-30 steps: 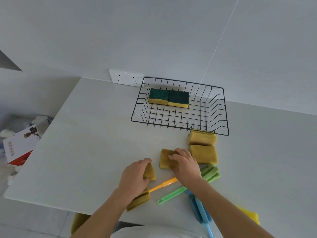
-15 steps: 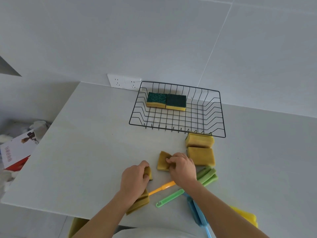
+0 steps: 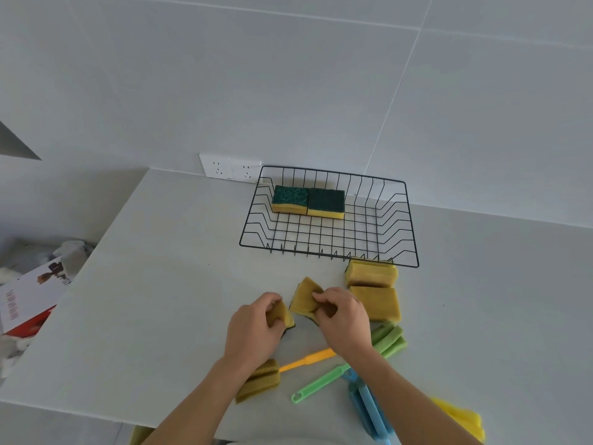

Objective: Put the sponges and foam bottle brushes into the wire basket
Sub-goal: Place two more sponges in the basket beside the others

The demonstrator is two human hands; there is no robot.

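both hands curled, left hand (image 3: 256, 326) and right hand (image 3: 343, 313) each gripping a sponge (image 3: 305, 298).

Left hand (image 3: 253, 329) gripping a sponge (image 3: 279, 314), right hand (image 3: 343, 316) pinching another sponge (image 3: 305, 298), two sponges in the basket (image 3: 398, 252), brushes (image 3: 390, 340) on the table (image 3: 144, 300)

wire basket (image 3: 330, 248): black metal | sponges (image 3: 373, 273): porous foam | counter (image 3: 154, 300): matt

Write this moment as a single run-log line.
left hand: grips sponge | right hand: grips sponge | wire basket: two sponges inside | brushes: on table, untouched
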